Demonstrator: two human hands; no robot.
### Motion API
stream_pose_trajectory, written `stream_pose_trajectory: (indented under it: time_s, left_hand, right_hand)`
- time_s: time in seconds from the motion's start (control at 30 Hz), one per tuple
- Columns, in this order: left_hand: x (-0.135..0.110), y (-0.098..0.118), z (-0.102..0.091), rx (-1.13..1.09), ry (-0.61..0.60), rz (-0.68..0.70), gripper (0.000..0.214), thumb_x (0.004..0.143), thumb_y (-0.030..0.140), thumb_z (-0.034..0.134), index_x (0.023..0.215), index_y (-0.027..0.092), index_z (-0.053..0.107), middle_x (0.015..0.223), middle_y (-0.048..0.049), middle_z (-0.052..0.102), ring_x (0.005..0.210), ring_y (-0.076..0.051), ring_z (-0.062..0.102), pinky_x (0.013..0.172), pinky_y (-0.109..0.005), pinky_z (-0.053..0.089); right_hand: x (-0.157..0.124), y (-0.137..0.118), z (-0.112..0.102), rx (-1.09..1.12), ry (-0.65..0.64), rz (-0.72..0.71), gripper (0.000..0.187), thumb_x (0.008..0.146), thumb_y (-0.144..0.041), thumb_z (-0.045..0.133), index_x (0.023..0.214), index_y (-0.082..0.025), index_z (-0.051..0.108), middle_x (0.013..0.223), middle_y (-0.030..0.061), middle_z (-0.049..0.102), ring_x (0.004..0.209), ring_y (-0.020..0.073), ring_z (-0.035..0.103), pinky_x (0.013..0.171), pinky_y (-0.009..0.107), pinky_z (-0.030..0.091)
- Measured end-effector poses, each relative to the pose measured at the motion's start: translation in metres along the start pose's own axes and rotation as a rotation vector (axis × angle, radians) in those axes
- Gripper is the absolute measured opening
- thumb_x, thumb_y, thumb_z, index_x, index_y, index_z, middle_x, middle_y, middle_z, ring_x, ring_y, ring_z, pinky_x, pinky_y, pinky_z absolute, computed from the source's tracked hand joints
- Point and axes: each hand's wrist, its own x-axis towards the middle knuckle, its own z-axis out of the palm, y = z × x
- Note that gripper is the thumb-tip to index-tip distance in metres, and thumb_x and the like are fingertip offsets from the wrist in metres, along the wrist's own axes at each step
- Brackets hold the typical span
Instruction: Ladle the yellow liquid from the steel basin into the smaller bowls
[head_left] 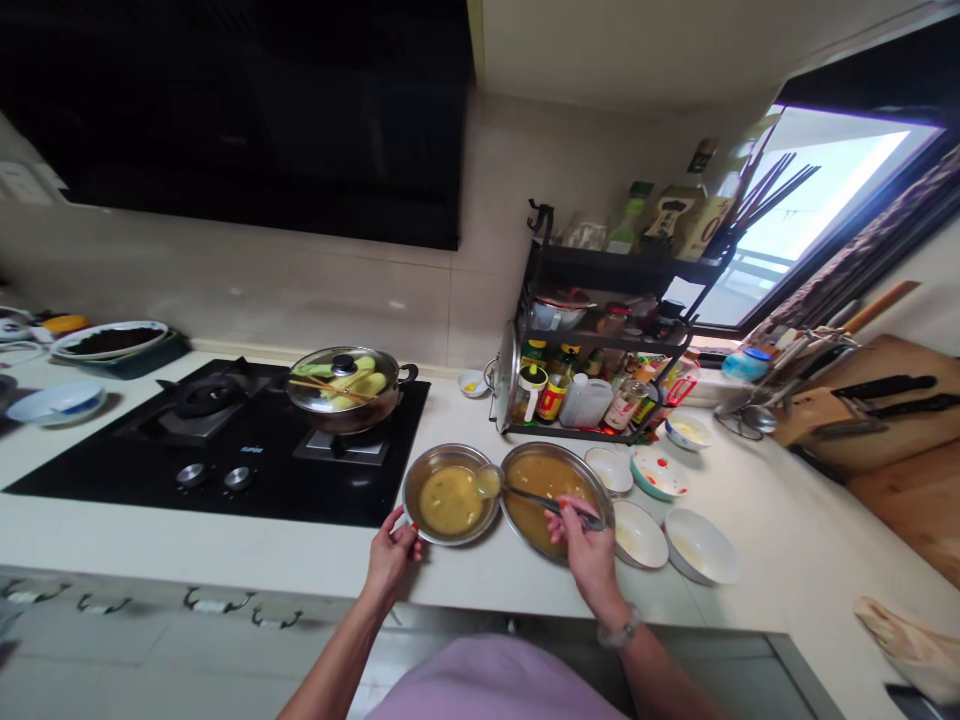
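Note:
A metal bowl (pixel 491 525) of yellowish-brown liquid with pale bits stands on the counter, and my left hand (pixel 394 550) grips its left rim between thumb and fingers. My right hand (pixel 585 545) is closed around the dark handle of a ladle (pixel 490 481). The ladle's head is over the right side of that bowl and holds some of the liquid. Beneath my right hand is a second, wider metal bowl (pixel 609 510) with similar brown liquid. The two bowls stand side by side, almost touching.
On the black gas hob (pixel 300 495) at left sits a glass-lidded pot (pixel 345 415) with pale green pieces and chopsticks. Behind the bowls stands a black rack (pixel 630 268) of bottles and jars. Several small bowls, one white bowl (pixel 701 545) among them, and knives (pixel 892 385) are at right.

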Motion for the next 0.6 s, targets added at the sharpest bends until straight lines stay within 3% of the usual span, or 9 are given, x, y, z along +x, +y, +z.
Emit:
stream_pose_trajectory:
  time_s: [0.1, 0.27, 0.37, 0.47, 0.6]
  left_hand:
    - [0.001, -0.002, -0.001, -0.001, 0.0, 0.012, 0.071, 0.062, 0.032, 0.072, 0.122, 0.012, 0.04, 0.047, 0.0075, 0.054, 0.041, -0.01, 0.051, 0.04, -0.019, 0.04]
    - [0.002, -0.004, -0.002, -0.001, 0.004, 0.009, 0.072, 0.062, 0.033, 0.073, 0.122, 0.012, 0.04, 0.048, 0.0077, 0.054, 0.04, -0.009, 0.051, 0.041, -0.019, 0.039]
    - [0.002, -0.004, -0.002, 0.0, 0.005, -0.003, 0.072, 0.061, 0.032, 0.073, 0.122, 0.012, 0.04, 0.048, 0.0075, 0.054, 0.04, -0.009, 0.05, 0.04, -0.019, 0.039]
    - [0.002, -0.003, -0.002, -0.001, 0.007, -0.002, 0.071, 0.061, 0.032, 0.073, 0.121, 0.012, 0.041, 0.048, 0.0069, 0.055, 0.041, -0.01, 0.05, 0.04, -0.019, 0.04]
    - [0.002, -0.003, -0.002, 0.001, 0.007, 0.004, 0.07, 0.061, 0.031, 0.073, 0.12, 0.012, 0.042, 0.049, 0.0068, 0.055, 0.041, -0.01, 0.051, 0.04, -0.019, 0.04]
  right_hand:
    - [-0.006, 0.005, 0.004, -0.094, -0.105, -0.127, 0.029, 0.082, -0.041, 0.056, 0.094, -0.015, 0.064, 0.06, 0.0009, 0.062, 0.053, 0.0127, 0.06, 0.059, 0.029, 0.055]
    - [-0.01, 0.007, -0.008, -0.315, -0.314, -0.444, 0.023, 0.086, -0.026, 0.051, 0.102, -0.021, 0.067, 0.093, 0.0089, 0.067, 0.072, 0.0156, 0.064, 0.059, 0.027, 0.056]
    - [-0.007, 0.01, -0.021, -0.414, -0.32, -0.594, 0.026, 0.086, -0.021, 0.05, 0.107, -0.023, 0.066, 0.1, 0.009, 0.067, 0.085, 0.0184, 0.064, 0.066, 0.03, 0.057]
    - [-0.003, 0.018, -0.032, -0.45, -0.231, -0.56, 0.026, 0.087, -0.02, 0.049, 0.108, -0.022, 0.064, 0.096, 0.0085, 0.066, 0.079, 0.0177, 0.064, 0.067, 0.03, 0.057]
    - [-0.003, 0.031, -0.046, -0.408, -0.124, -0.383, 0.023, 0.086, -0.029, 0.05, 0.101, -0.018, 0.064, 0.089, 0.0087, 0.067, 0.064, 0.0155, 0.063, 0.057, 0.028, 0.055]
